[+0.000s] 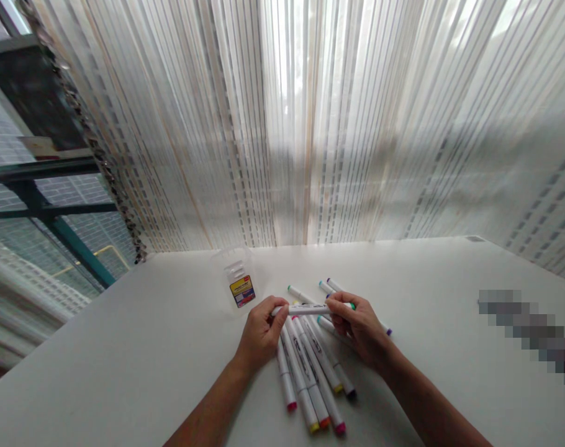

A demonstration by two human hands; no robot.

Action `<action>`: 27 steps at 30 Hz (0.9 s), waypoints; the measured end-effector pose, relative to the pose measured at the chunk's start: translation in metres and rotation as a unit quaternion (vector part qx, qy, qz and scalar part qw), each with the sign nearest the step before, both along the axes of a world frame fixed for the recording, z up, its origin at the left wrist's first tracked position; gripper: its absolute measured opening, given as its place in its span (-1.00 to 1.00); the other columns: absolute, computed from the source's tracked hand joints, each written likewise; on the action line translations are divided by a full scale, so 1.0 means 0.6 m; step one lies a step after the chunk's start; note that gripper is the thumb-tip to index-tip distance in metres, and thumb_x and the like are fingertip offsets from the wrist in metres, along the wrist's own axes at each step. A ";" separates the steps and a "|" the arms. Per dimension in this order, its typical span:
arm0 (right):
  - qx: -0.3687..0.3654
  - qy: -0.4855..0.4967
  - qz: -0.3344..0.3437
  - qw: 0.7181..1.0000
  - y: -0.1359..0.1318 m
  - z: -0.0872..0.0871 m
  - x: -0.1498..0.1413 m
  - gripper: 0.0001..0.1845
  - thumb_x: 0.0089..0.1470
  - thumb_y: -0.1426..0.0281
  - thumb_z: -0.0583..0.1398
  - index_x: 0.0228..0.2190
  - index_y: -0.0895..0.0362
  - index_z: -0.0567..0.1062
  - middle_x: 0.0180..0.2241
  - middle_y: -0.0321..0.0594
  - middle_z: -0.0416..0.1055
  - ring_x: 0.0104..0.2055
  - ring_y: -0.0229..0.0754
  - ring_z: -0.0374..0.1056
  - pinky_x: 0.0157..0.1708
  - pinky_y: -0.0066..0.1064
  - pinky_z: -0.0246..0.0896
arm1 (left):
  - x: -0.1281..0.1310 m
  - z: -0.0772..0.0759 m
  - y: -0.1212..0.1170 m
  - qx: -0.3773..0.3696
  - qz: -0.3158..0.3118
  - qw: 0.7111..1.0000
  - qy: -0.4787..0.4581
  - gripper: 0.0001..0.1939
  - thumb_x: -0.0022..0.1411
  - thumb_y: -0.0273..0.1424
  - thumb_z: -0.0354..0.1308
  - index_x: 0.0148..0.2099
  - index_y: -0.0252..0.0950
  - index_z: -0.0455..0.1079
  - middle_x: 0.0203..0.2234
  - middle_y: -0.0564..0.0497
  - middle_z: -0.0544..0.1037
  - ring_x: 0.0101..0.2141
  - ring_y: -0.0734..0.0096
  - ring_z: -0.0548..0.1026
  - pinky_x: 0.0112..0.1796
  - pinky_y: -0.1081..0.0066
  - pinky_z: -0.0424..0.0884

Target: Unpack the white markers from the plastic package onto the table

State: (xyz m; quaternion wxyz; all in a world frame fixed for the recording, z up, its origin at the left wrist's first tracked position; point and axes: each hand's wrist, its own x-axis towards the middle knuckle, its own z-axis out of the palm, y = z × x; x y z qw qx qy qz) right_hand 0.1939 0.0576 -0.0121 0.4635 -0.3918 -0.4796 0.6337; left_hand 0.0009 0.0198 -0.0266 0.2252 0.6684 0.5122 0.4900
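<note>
- Head view: my left hand (261,335) and right hand (361,329) each pinch one end of a white twin-tip marker (305,309), held crosswise, its green end at my right fingers.
- Under and beyond my hands, other white markers (305,379) lie fanned loosely on the table (124,329).
- Just beyond my left hand lies a clear plastic packet (242,290) with a yellow label.

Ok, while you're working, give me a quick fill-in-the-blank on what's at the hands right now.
The left hand and right hand hold one white marker with a ____ cap at its right end.
The table under the other markers is ____.
The packet with a yellow label lies nearer the ____ hand.
Behind the table hangs a striped ____.

Missing words: green; white; left; curtain.
</note>
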 end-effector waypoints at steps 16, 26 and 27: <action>0.064 0.038 0.020 0.997 -0.011 0.020 -0.005 -0.67 -0.22 0.17 0.31 -0.57 0.17 0.39 -0.71 -0.42 0.11 -0.64 -0.37 -0.02 -0.65 -0.49 -0.14 | 0.015 0.015 -0.016 0.147 0.087 0.985 -0.022 -0.82 0.23 -0.36 0.01 -0.40 -0.26 0.34 -0.56 0.07 0.43 -0.48 0.37 0.43 -0.42 0.44 0.34; 0.190 0.162 0.055 0.967 -0.042 0.149 -0.037 -0.70 -0.18 0.18 0.27 -0.58 0.15 0.37 -0.75 -0.47 0.11 -0.70 -0.41 -0.03 -0.69 -0.51 -0.14 | 0.035 0.201 -0.046 0.344 0.258 0.899 -0.084 -0.89 0.14 -0.31 0.13 -0.37 -0.23 0.36 -0.55 0.13 0.41 -0.54 0.44 0.36 -0.47 0.42 0.32; 0.178 0.171 0.054 0.967 -0.042 0.146 -0.038 -0.70 -0.18 0.18 0.27 -0.59 0.14 0.36 -0.76 -0.49 0.10 -0.71 -0.42 -0.05 -0.70 -0.51 -0.15 | 0.033 0.199 -0.045 0.324 0.255 0.908 -0.070 -0.88 0.14 -0.29 0.14 -0.36 -0.23 0.36 -0.54 0.13 0.42 -0.56 0.44 0.36 -0.52 0.43 0.32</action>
